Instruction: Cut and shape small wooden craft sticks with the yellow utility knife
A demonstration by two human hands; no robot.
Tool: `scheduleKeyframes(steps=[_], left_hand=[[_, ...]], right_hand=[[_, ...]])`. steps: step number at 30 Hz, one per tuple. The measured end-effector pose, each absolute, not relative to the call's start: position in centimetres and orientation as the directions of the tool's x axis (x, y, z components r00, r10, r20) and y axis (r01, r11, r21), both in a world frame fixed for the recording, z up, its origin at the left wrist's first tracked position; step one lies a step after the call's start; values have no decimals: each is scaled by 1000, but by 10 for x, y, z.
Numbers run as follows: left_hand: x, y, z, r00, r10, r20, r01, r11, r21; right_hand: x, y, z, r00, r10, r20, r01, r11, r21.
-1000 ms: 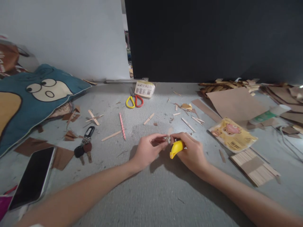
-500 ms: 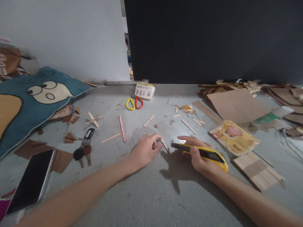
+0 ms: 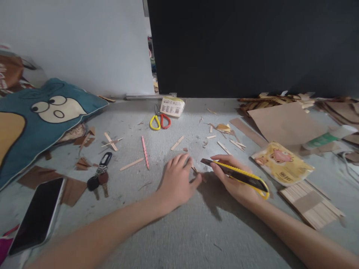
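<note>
My right hand (image 3: pixel 235 183) is wrapped round a yellow and black utility knife (image 3: pixel 244 175), its dark front end pointing left above the table. My left hand (image 3: pixel 178 179) rests low on the table, index finger and thumb bent about a small wooden craft stick (image 3: pixel 194 170). Part of that stick is hidden by the fingers. Just beyond my hands lie a loose craft stick (image 3: pixel 177 143) and a small brown scrap (image 3: pixel 185 149). To the left are a pink twisted stick (image 3: pixel 145 152) and another craft stick (image 3: pixel 131 164).
Scissors (image 3: pixel 160 121) lie by a small packet (image 3: pixel 172 107) at the back. Wood scraps (image 3: pixel 224 128), a yellow packet (image 3: pixel 282 162), banded craft sticks (image 3: pixel 311 203) and cardboard (image 3: pixel 286 121) lie right. Keys (image 3: pixel 98 179), a phone (image 3: pixel 37 213) and a blue cushion (image 3: pixel 56 108) are left.
My left hand has moved slightly right and toward me, its fingers spreading from a tighter pinch and covering more of the stick. The knife has tilted, its front end rising slightly.
</note>
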State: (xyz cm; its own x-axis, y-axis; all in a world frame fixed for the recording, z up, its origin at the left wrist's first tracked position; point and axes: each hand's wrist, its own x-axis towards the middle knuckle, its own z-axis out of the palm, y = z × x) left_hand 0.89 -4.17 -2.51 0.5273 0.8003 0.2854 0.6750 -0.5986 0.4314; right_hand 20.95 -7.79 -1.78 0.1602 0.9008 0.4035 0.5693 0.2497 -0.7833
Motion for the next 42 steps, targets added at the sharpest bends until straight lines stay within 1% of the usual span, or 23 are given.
scheduleKeyframes(steps=[3, 5, 9, 12, 14, 16, 19, 24, 31, 34, 42], left_hand=[[16, -46, -28, 523, 809, 267, 697, -586, 412], [16, -45, -29, 531, 804, 268, 689, -593, 416], [16, -48, -28, 493, 814, 307, 684, -581, 442], [16, -62, -26, 456, 831, 320, 724, -555, 410], [14, -72, -26, 540, 788, 296, 698, -616, 365], [10, -78, -25, 650, 710, 272, 642, -704, 304], [2, -77, -24, 724, 658, 206, 604, -749, 271], [-6, -67, -16, 767, 628, 133, 576, -765, 289], [-7, -60, -12, 820, 560, 118, 502, -803, 321], [-7, -58, -13, 829, 549, 111, 495, -810, 314], [-9, -55, -18, 822, 536, 190, 457, -822, 339]], right_hand=[[208, -80, -17, 90, 931, 355, 554, 249, -794], [208, -82, -20, 55, 931, 362, 546, 275, -791], [211, -84, -26, -58, 908, 415, 584, 368, -724], [214, -86, -29, -102, 891, 443, 617, 406, -674], [216, -86, -29, -72, 883, 464, 646, 395, -653], [218, -86, -29, -41, 883, 467, 670, 371, -643], [221, -84, -28, -55, 889, 454, 674, 368, -641], [222, -82, -25, -184, 902, 390, 617, 415, -669], [225, -80, -31, -215, 921, 324, 590, 387, -709], [227, -79, -35, -232, 917, 324, 585, 397, -707], [226, -80, -32, -234, 923, 305, 592, 385, -708]])
